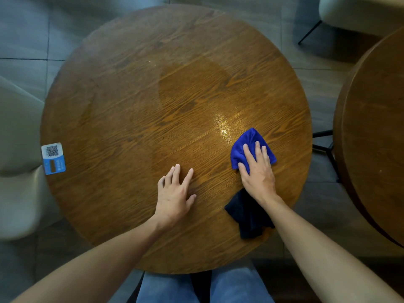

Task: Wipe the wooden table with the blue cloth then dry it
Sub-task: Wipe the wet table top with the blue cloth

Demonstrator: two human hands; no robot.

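The round wooden table (131,106) fills the view, with a darker damp patch near its middle and a wet shine just left of the cloth. My right hand (256,169) presses flat on the blue cloth (249,138) at the table's right side, fingers spread over it. A dark navy cloth (247,217) lies under my right wrist near the front right edge. My left hand (175,193) rests flat on the bare wood with fingers apart, holding nothing.
A blue and white QR sticker (53,158) sits at the table's left edge. A second wooden table (376,127) stands close on the right. Pale chairs are at the left (17,149) and far right (360,12). My knees in jeans (236,287) are below the table.
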